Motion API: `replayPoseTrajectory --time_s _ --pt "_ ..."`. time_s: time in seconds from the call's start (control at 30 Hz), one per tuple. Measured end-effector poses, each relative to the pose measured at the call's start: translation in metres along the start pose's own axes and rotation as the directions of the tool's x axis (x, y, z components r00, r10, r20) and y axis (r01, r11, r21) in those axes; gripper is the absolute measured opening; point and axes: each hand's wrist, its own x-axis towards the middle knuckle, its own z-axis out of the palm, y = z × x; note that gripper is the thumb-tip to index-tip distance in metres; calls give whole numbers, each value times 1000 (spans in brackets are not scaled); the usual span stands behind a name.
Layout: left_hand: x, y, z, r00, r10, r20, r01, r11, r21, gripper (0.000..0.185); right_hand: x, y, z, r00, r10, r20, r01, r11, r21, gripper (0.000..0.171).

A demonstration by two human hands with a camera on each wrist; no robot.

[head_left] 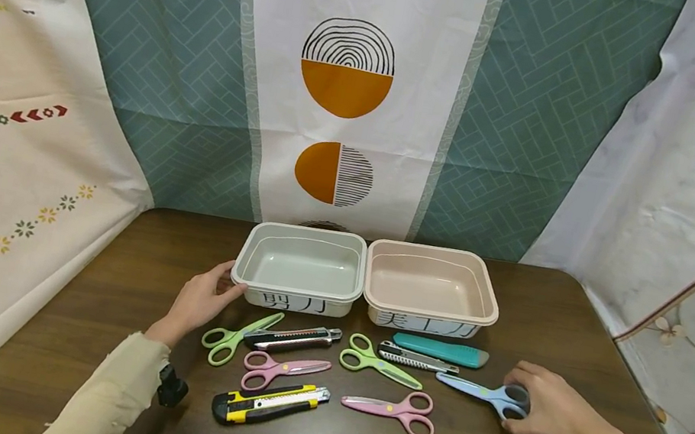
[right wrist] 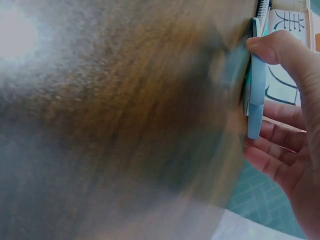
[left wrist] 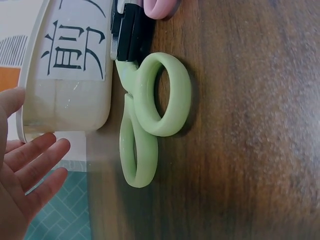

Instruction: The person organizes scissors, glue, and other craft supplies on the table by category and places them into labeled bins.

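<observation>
My left hand (head_left: 221,289) lies with straight, relaxed fingers beside the front left corner of the grey-white bin (head_left: 296,289), its thumb at the rim; the left wrist view shows the same open hand (left wrist: 32,170) next to the bin's labelled wall (left wrist: 70,100). Just right of it lie green scissors (head_left: 235,337), handles (left wrist: 155,110) towards me. My right hand (head_left: 519,412) pinches the handles of the blue scissors (head_left: 484,392), which lie flat on the table. In the right wrist view the thumb (right wrist: 272,47) sits over the blue handle (right wrist: 255,107), with fingers under it.
A pink bin (head_left: 427,310) stands right of the grey one. Spread before them are a black-silver knife (head_left: 291,337), pink scissors (head_left: 279,368), a yellow-black knife (head_left: 269,403), green scissors (head_left: 377,363), a silver knife (head_left: 413,358), a teal knife (head_left: 442,351) and pink scissors (head_left: 393,410).
</observation>
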Motion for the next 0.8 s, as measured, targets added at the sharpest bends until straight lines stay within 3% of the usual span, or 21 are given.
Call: replayPoseTrajectory --time_s 0.3,0.8 --pt "0 -1 0 1000 3 5 -3 1000 -11 57 6 -4 -9 999 -23 40 25 999 -49 43" --pt "1 -4 0 1000 16 -1 -16 1000 1 55 30 -12 -23 981 -190 -51 184 978 -100 45"
